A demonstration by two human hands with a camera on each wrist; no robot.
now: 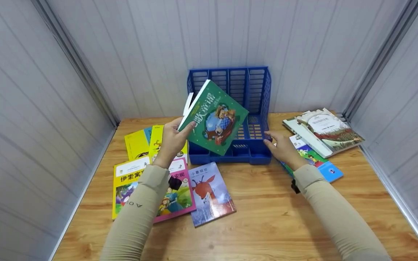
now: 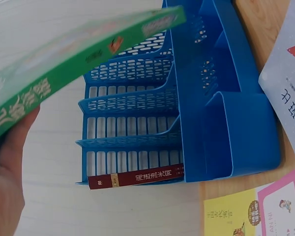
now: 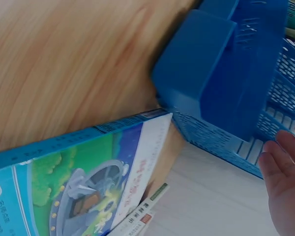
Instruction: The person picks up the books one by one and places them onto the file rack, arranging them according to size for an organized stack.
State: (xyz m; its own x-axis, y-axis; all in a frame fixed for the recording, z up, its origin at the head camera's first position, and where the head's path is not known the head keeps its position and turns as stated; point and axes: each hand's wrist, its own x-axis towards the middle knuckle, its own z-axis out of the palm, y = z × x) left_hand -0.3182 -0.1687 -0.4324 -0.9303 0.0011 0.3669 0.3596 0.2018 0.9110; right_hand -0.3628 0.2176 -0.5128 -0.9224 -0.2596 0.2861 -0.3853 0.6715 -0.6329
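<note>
Green book (image 1: 219, 119) tilted over the blue rack (image 1: 250, 158), held on my left side.
My left fingers (image 1: 188, 131) pinch the green book at its upper left, thumb on the cover; its spine, which I judge to be its long axis, slants from them rightward and toward the near edge of the worktop (image 1: 259, 217). The blue rack stands by the middle of the far edge, its compartments below and to the right of my grip, so the left hand is the nearer one. A dark red book (image 2: 137, 176) stands in the leftmost compartment. My right fingers (image 1: 276, 138) are slightly parted and hold nothing, beside the rack's right front corner; whether they touch it, I cannot tell.
</note>
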